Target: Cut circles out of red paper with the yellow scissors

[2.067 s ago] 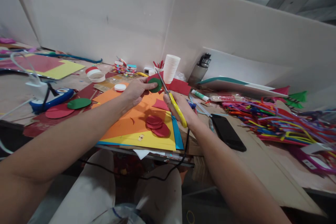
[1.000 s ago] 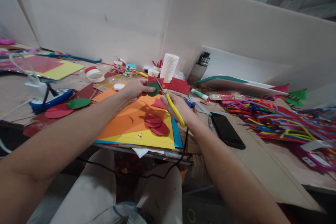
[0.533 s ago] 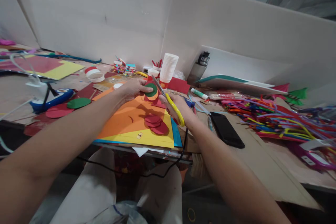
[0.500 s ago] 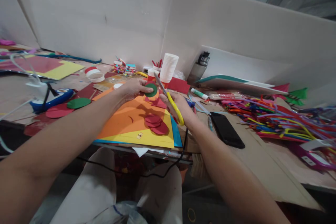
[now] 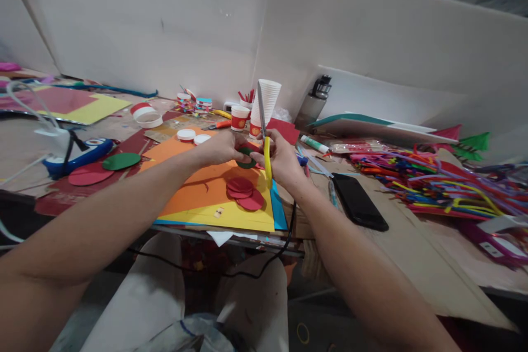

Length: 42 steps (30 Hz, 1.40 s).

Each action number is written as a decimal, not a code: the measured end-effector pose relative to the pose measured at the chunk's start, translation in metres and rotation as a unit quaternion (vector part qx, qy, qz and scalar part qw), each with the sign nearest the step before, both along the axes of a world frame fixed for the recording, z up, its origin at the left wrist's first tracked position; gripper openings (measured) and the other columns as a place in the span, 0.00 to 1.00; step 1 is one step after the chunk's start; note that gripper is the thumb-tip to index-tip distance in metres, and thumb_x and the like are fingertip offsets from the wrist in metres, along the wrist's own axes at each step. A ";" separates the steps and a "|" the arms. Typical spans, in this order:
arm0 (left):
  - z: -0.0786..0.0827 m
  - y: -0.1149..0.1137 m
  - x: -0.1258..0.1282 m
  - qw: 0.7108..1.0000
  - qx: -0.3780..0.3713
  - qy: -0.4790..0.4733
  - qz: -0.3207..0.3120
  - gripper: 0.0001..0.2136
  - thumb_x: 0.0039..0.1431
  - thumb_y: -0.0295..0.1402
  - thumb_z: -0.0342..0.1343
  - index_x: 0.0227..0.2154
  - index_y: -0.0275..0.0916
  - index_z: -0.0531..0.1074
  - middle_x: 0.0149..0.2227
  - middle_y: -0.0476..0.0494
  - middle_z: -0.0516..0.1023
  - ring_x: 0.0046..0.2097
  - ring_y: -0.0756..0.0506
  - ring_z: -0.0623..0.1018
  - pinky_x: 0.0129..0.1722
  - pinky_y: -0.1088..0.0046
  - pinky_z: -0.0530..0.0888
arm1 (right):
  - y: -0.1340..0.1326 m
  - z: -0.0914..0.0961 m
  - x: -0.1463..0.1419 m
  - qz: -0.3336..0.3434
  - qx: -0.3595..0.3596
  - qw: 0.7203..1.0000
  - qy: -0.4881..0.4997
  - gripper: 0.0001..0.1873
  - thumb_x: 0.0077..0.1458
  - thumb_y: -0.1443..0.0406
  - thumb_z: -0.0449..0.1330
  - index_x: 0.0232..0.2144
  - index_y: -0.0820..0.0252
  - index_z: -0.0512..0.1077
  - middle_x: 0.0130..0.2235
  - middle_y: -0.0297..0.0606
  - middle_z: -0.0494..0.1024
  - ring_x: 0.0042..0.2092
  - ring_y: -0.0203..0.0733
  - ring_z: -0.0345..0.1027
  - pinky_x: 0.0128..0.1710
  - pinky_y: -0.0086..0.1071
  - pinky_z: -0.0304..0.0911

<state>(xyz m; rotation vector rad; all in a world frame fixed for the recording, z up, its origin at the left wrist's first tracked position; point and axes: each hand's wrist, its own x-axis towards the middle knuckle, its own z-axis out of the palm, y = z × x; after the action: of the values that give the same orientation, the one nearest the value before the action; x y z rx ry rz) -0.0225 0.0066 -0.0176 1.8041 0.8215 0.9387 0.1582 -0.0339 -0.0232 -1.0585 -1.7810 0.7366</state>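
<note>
Over the middle of the table, my left hand [image 5: 225,148] pinches a small green paper circle [image 5: 246,158]. My right hand [image 5: 280,157] is closed around yellow-handled scissors [image 5: 267,162], whose blades point up and away from me. Its fingertips also meet the edge of the green circle beside my left fingers. Below them, several red paper circles [image 5: 241,192] overlap on a yellow sheet [image 5: 231,217]. An orange sheet [image 5: 181,201] lies on top of the yellow one.
Behind my hands stand paper cups [image 5: 240,117] and a tall stack of white cups [image 5: 270,96]. A black phone [image 5: 358,201] and a heap of coloured pipe cleaners [image 5: 437,181] lie to the right. Larger red [image 5: 88,173] and green [image 5: 121,161] paper circles lie left.
My hands have come together at the green circle, which has shifted slightly right and down. The scissors have swung from leaning left to nearly upright.
</note>
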 end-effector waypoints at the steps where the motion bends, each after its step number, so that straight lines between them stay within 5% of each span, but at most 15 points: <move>1: -0.001 0.000 0.002 1.000 -0.006 0.000 -0.007 0.08 0.36 0.27 0.68 0.23 0.37 0.78 0.25 0.48 0.78 0.30 0.46 0.75 0.32 0.71 0.69 | 0.000 0.001 0.000 -0.011 0.004 1.000 0.002 0.25 0.44 0.57 0.66 0.42 0.57 0.62 0.28 0.28 0.66 0.30 0.35 0.62 0.30 0.30 0.62; 8: -0.009 -0.001 0.014 0.984 -0.092 -0.148 0.028 0.10 0.41 0.34 0.69 0.26 0.35 0.77 0.25 0.45 0.77 0.25 0.52 0.70 0.25 0.75 0.61 | 0.004 0.003 -0.001 -0.055 0.033 0.986 0.151 0.30 0.41 0.52 0.67 0.41 0.54 0.58 0.41 0.36 0.68 0.35 0.36 0.66 0.30 0.31 0.66; 13: -0.013 -0.002 0.020 0.979 -0.104 -0.174 0.027 0.12 0.41 0.36 0.69 0.28 0.35 0.78 0.26 0.44 0.78 0.23 0.53 0.69 0.24 0.76 0.59 | 0.007 0.000 0.002 -0.052 0.027 0.985 0.162 0.30 0.42 0.50 0.67 0.41 0.54 0.58 0.37 0.33 0.66 0.32 0.35 0.64 0.29 0.31 0.66; 23: 0.002 -0.001 0.014 0.934 -0.196 -0.298 0.038 0.11 0.38 0.29 0.71 0.24 0.33 0.74 0.24 0.46 0.76 0.24 0.54 0.71 0.23 0.78 0.63 | -0.006 0.012 -0.007 -0.051 0.079 0.995 0.032 0.23 0.56 0.48 0.56 0.44 0.56 0.59 0.39 0.37 0.70 0.40 0.40 0.66 0.43 0.35 0.65; 28: 0.011 -0.007 0.016 0.888 -0.210 -0.405 0.062 0.10 0.42 0.25 0.69 0.26 0.35 0.72 0.23 0.51 0.74 0.23 0.56 0.71 0.21 0.82 0.62 | -0.015 0.008 -0.009 -0.040 0.031 0.999 -0.012 0.22 0.60 0.45 0.49 0.40 0.56 0.60 0.33 0.34 0.68 0.35 0.37 0.63 0.36 0.32 0.63; 42: 0.008 -0.005 0.016 0.882 -0.191 -0.423 0.077 0.12 0.43 0.27 0.69 0.28 0.36 0.71 0.24 0.53 0.74 0.24 0.56 0.71 0.21 0.83 0.62 | -0.012 0.003 -0.012 -0.054 0.078 0.989 -0.112 0.21 0.61 0.46 0.48 0.35 0.57 0.61 0.32 0.33 0.67 0.33 0.37 0.60 0.34 0.30 0.55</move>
<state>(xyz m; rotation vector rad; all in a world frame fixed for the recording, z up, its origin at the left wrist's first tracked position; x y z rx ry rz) -0.0062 0.0014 -0.0095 0.8420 0.5221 1.3997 0.1465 -0.0462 -0.0198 -1.1571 -1.9196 0.4181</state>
